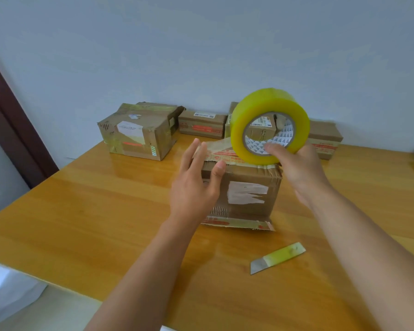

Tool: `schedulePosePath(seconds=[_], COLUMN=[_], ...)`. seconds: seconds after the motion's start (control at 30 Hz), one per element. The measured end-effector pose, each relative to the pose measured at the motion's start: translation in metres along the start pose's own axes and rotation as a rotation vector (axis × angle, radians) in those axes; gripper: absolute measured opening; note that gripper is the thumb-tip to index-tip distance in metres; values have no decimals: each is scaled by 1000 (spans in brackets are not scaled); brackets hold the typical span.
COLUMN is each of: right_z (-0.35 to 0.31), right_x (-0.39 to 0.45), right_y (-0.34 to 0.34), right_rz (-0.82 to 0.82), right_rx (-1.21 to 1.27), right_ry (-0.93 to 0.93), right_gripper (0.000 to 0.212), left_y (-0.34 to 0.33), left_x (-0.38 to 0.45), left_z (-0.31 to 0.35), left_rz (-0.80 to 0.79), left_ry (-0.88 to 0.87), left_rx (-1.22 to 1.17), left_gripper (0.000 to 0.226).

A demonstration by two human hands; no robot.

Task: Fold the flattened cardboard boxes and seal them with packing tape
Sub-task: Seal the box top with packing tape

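A small brown cardboard box [249, 194] stands in the middle of the wooden table [105, 211], with a torn white label on its near face. My right hand [296, 168] grips a large yellow roll of packing tape [270, 125] above the box's top right, thumb inside the core. A strip of tape [220, 145] runs from the roll to the left over the box top. My left hand [196, 180] has straight fingers at the box's top left edge, touching the free end of the strip.
A utility knife blade with a yellow-green handle [276, 258] lies on the table in front of the box. A taped box [139, 132] and several other boxes [201, 125] stand along the wall behind. A dark door frame [7, 120] is at the left.
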State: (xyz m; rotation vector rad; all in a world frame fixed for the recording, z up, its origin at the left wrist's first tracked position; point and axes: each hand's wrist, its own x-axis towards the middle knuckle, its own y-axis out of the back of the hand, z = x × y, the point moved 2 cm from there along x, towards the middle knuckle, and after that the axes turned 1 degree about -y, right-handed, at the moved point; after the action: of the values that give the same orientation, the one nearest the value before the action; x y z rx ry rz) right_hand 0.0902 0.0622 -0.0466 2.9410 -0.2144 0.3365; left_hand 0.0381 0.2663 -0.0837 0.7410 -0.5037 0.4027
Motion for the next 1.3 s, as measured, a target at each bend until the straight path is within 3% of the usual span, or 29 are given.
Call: schedulePosePath(seconds=[0.13,0.33,0.63,0.87,1.3], right_z=[2,6,9,8,11], right_x=[-5,-5,-4,-5,-3], right_y=[-1,-4,-5,-5,-4], right_rz=[-29,-7,-30,-36,-45], right_rx=[0,-21,-25,-14,-100], right_ry=[61,96,108,121,171], right_gripper=[23,29,38,34,51], left_y=[0,4,2,-4,-1], left_x=[3,4,7,6,7], left_z=[-3,3,14,15,17], left_rz=[24,82,26,41,10], left_ry=[-57,-193,-178,-204,-293], left_rx=[101,459,434,443,431], left_gripper=[63,53,47,48,45])
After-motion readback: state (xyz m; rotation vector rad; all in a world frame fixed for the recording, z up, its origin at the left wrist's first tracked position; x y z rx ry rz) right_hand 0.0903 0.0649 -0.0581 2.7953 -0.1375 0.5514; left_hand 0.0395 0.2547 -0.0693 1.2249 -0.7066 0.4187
